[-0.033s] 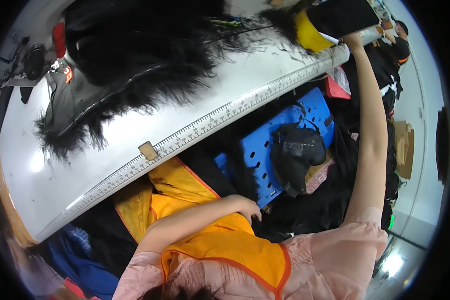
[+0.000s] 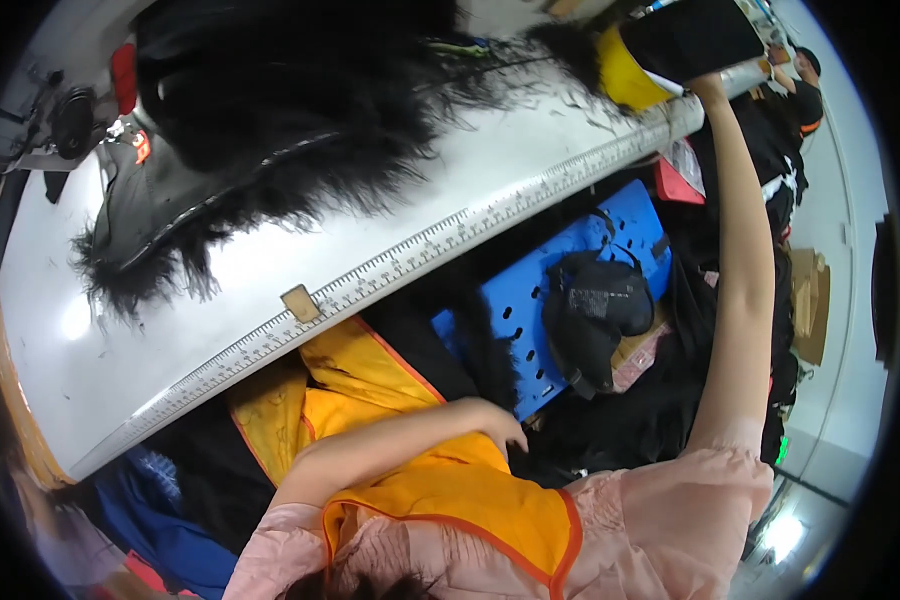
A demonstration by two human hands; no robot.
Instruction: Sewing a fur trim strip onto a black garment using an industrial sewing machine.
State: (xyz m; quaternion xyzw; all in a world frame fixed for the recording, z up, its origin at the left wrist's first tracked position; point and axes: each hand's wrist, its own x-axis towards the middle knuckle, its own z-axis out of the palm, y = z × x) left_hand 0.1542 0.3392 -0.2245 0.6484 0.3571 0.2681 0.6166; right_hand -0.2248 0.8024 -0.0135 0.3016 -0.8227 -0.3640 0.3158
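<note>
My left hand (image 2: 498, 426) hangs over my orange apron (image 2: 440, 520) with loosely bent fingers and nothing visible in them. My right arm stretches up to the top right, where my right hand (image 2: 708, 86) grips the lower edge of a black and yellow sheet-like item (image 2: 625, 70) at the table's end. A white table (image 2: 80, 360) carries a ruler strip (image 2: 470, 225) along its near edge and a small tan block (image 2: 300, 304). Black feathery fabric (image 2: 280, 90) with a dark leathery piece (image 2: 145, 200) covers its back part.
Below the table edge lie a blue perforated crate (image 2: 515, 360), a black bag (image 2: 600, 305), dark cloth (image 2: 610, 430) and a red item (image 2: 675, 185). Machinery (image 2: 70, 120) stands at the left. Another person (image 2: 805, 90) works at the upper right; cardboard (image 2: 808, 300) stands at the right.
The view has shifted very slightly, with table and objects a few pixels lower in the picture. My left hand sits slightly lower in it too. My right hand stays on the yellow and black item.
</note>
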